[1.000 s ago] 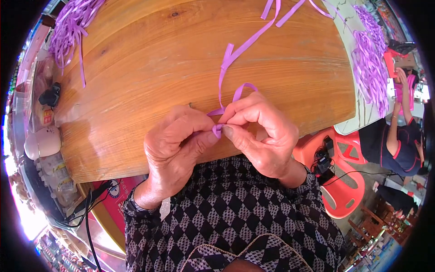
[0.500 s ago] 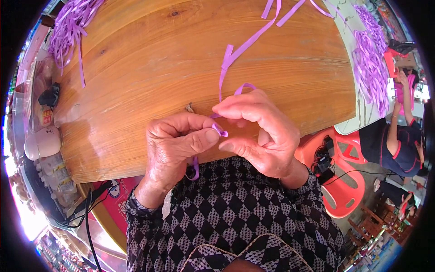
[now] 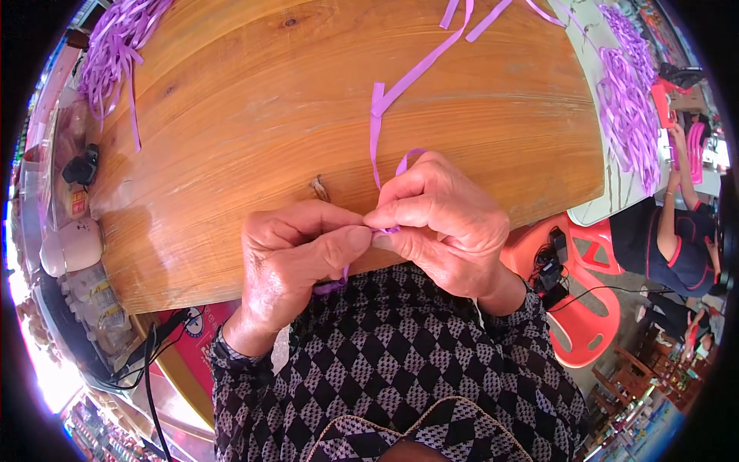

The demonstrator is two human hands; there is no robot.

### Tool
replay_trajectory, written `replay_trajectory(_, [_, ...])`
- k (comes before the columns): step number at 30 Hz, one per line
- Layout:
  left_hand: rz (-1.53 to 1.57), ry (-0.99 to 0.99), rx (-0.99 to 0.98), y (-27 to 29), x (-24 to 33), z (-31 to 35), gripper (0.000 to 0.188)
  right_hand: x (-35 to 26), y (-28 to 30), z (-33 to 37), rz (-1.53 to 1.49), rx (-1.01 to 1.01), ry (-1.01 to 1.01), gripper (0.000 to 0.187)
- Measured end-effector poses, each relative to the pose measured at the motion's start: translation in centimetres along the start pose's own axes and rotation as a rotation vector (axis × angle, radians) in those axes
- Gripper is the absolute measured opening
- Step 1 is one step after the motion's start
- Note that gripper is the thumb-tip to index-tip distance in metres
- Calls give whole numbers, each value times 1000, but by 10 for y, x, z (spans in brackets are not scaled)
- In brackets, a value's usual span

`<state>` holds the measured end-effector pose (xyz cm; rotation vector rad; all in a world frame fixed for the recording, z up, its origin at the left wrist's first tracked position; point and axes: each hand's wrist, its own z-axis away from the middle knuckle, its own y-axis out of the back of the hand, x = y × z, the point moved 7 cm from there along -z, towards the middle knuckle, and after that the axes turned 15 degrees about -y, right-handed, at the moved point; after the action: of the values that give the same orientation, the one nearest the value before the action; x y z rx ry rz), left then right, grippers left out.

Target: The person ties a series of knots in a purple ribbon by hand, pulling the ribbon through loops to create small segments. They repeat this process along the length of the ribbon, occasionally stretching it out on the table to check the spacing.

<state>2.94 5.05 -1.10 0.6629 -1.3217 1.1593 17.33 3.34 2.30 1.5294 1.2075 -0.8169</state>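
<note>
Both hands meet at the near edge of a round wooden table. My left hand and my right hand pinch the same purple ribbon between thumbs and forefingers, fingertips touching. The ribbon loops above my right hand and runs away across the table toward the far edge. A short purple end hangs below my left hand.
A bundle of purple ribbons lies at the table's far left. More purple ribbons are heaped on a second table at the right, where another person sits. A red plastic chair stands to my right. Cables hang at the lower left.
My hands have shifted a little lower toward the table's edge and closer together. A short ribbon end now hangs below my left hand.
</note>
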Motion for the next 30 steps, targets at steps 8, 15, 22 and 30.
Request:
replay_trajectory(8, [-8,11,-35,2,6,4,11,11,0,1,-217,-65,-224,17])
replay_trajectory(15, [-74,-8,-92,2,9,6,13,17,-4,3,-330,-78,-329,16])
replay_trajectory(22, [-41,51,-58,-4,7,-1,19,0,-4,-2,-4,-34,-62,19])
replay_trajectory(30, [187,186,43,-1,-18,0,15,5,-4,0,-55,-40,-178,21])
